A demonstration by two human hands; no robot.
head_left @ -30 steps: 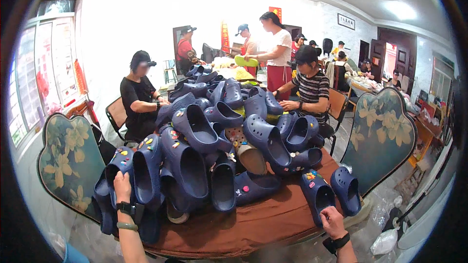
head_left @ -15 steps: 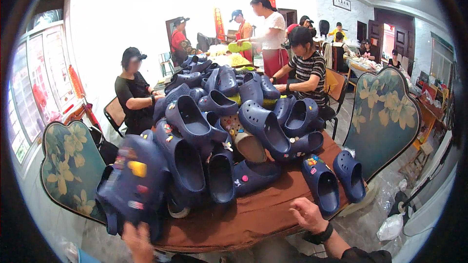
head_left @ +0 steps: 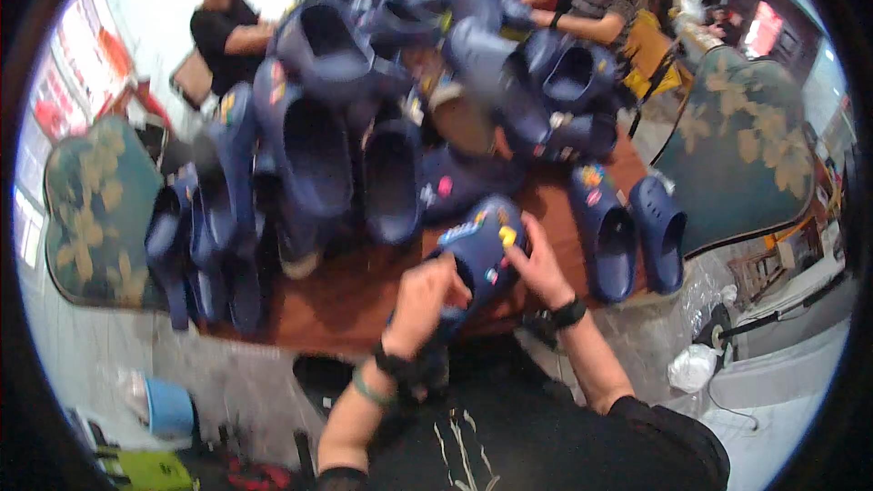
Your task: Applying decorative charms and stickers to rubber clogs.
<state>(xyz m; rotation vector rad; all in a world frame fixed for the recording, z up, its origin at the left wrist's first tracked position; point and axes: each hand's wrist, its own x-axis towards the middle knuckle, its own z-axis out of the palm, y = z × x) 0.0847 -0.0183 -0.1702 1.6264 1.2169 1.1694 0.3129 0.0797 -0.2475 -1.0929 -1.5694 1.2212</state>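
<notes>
Two hands on navy clog [head_left: 477, 250]: left hand [head_left: 423, 300] fingers clasp heel, right hand [head_left: 541, 264] fingers grip toe.

Navy clog [head_left: 480, 250] with small coloured charms on its upper, tilted toe-up off the near table edge, gripped between both hands, just beside the clog pile.

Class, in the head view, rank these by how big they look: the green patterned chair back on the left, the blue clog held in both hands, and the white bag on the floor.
1. Chair back
2. Clog, though nearness enlarges it
3. White bag
</notes>
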